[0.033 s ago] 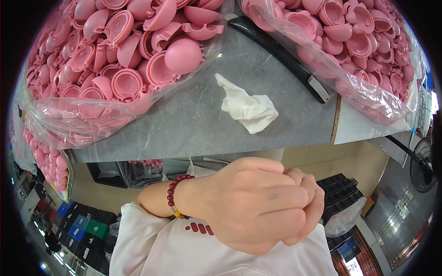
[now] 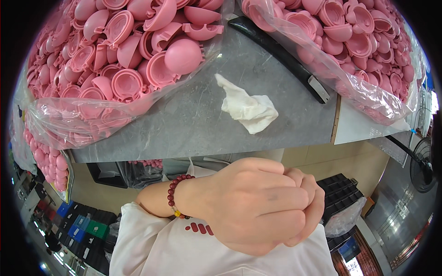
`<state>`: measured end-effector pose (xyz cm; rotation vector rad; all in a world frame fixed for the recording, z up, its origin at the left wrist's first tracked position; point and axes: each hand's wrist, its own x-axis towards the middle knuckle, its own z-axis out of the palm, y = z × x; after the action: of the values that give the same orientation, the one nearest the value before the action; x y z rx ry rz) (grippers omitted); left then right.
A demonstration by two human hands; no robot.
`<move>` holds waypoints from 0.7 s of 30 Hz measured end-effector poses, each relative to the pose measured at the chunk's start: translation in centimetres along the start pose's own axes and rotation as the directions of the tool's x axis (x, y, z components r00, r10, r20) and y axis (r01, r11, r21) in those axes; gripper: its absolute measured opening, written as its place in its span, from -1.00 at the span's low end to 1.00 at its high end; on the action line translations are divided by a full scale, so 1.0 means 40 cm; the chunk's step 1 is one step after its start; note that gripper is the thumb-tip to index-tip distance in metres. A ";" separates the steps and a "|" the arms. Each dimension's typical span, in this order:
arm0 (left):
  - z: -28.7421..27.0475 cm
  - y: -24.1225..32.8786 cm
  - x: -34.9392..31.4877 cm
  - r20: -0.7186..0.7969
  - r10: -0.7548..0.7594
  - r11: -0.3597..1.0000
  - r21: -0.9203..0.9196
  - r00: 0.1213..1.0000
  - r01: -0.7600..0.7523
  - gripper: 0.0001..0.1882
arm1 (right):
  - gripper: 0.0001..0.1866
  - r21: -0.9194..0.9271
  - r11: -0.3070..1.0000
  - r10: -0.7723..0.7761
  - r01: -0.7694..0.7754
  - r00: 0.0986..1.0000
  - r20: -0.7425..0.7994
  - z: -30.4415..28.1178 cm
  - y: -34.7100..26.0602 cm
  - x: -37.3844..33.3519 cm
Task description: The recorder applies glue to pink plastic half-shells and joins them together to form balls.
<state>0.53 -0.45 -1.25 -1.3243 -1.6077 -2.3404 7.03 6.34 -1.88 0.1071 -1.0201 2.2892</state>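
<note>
My left hand [image 2: 258,207] is closed, its back turned up, with a dark red bead bracelet [image 2: 171,193] on the wrist. It lies against my right hand [image 2: 316,198], which is mostly hidden behind it. Only a few bent fingers of the right hand show, curled and pressed to the left. Anything between the two hands is out of sight. Both are in front of my white shirt [image 2: 152,244], just short of the grey table [image 2: 184,124]. A crumpled white cloth [image 2: 251,110] lies on the table beyond them.
Clear plastic bags heaped with pink plastic half-shells stand at the left [image 2: 126,85] and right [image 2: 359,43]. A black-handled tool [image 2: 276,53] with a metal end lies beside the right bag. Black trays [image 2: 340,193] and a fan [image 2: 422,165] are at the right.
</note>
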 end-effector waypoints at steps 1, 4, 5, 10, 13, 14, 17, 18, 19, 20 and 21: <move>-0.001 0.000 0.002 -0.001 -0.001 1.000 0.002 1.000 0.001 -0.87 | -0.95 0.002 1.000 0.010 -0.010 1.000 -0.009 0.002 0.001 -0.001; 0.004 0.003 0.013 -0.014 0.001 1.000 0.010 1.000 0.000 -0.88 | -0.95 -0.012 1.000 0.018 -0.018 0.999 -0.038 0.007 -0.010 0.001; 0.000 0.001 0.008 0.012 -0.002 1.000 0.011 1.000 0.002 -0.87 | -0.95 -0.008 1.000 0.027 -0.027 0.998 -0.048 0.006 -0.009 0.000; -0.002 0.001 0.006 0.024 -0.012 1.000 0.002 1.000 0.012 -0.87 | -0.95 0.035 0.996 0.086 -0.087 0.995 0.043 -0.016 -0.008 0.011; 0.001 0.000 0.006 -0.010 -0.013 1.000 0.000 1.000 0.013 -0.86 | -0.94 0.057 0.991 0.111 -0.120 0.984 0.140 -0.029 -0.007 0.024; -0.002 0.000 0.003 0.005 -0.007 1.000 0.021 1.000 0.007 -0.86 | -0.94 0.064 0.989 0.118 -0.131 0.978 0.172 -0.033 -0.007 0.028; -0.002 0.000 -0.002 0.019 -0.002 0.999 0.043 1.000 0.002 -0.85 | -0.92 0.082 0.983 0.137 -0.164 0.954 0.267 -0.042 -0.004 0.038; -0.001 0.000 -0.003 0.017 -0.003 0.999 0.045 1.000 0.002 -0.85 | -0.92 0.082 0.983 0.137 -0.164 0.954 0.267 -0.043 -0.004 0.040; 0.003 0.002 0.000 0.017 -0.003 0.999 0.045 1.000 0.002 -0.85 | -0.91 0.099 0.982 0.129 -0.163 0.949 0.288 -0.044 -0.003 0.042; 0.009 0.005 0.005 -0.008 0.005 0.998 0.061 1.000 -0.005 -0.86 | -0.90 0.115 0.980 0.121 -0.163 0.944 0.308 -0.044 -0.003 0.044; 0.012 0.006 0.008 -0.033 0.014 0.997 0.077 0.999 -0.012 -0.87 | -0.90 0.114 0.980 0.121 -0.163 0.944 0.307 -0.042 -0.003 0.043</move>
<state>0.73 -0.06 -0.80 -1.2697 -1.6556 -2.2569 6.01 8.42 -2.45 0.4647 -1.0441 2.5289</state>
